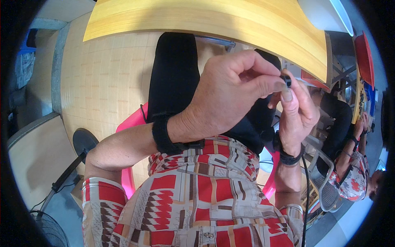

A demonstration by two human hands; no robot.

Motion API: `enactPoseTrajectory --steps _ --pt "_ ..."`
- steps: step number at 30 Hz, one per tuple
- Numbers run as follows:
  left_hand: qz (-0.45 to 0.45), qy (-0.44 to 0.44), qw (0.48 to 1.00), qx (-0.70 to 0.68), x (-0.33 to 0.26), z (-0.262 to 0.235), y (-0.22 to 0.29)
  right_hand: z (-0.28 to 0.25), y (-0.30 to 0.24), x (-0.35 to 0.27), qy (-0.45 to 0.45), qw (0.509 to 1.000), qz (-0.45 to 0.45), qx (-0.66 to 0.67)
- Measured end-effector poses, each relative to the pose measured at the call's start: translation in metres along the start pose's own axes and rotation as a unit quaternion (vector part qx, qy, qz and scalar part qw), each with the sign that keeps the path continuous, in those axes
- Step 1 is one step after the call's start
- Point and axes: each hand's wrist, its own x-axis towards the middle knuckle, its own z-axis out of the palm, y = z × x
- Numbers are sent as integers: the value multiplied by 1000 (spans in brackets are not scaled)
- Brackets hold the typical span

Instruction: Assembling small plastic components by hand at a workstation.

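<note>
Both my hands meet above my lap, close to the table's near edge, around a small black cylindrical piece (pixel 286 81). My left hand (pixel 235 88) comes across from the left and pinches it between thumb and forefinger. From the right, my right hand (pixel 298 108) grips the same piece with its thumb and fingertips. Fingers cover much of it, so its exact kind cannot be made out. Each wrist wears a black band.
A yellow wood-grain table (pixel 197 16) spans the top, with a white tub (pixel 327 15) at its right corner. A red tray (pixel 364 59) lies farther right. Another person (pixel 352 173) sits at the right. A fan stand (pixel 61 181) is at the left. I sit on a pink chair (pixel 131 123).
</note>
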Motion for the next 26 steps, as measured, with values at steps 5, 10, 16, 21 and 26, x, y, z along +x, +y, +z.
enactPoseTrajectory --steps 5,10,16,21,26 --pt "-82 2 997 12 3 -5 6 3 0 5 -1 971 -120 -205" --pt "-161 3 981 -110 4 -8 3 11 -5 10 23 930 -157 -332" --pt "-209 11 968 -141 6 -10 -3 9 1 12 14 925 -179 -335" --pt "-208 -19 966 -156 6 -11 -4 8 0 13 24 926 -180 -331" --pt "-219 -19 964 -152 7 -11 -4 7 -3 14 39 926 -189 -326"
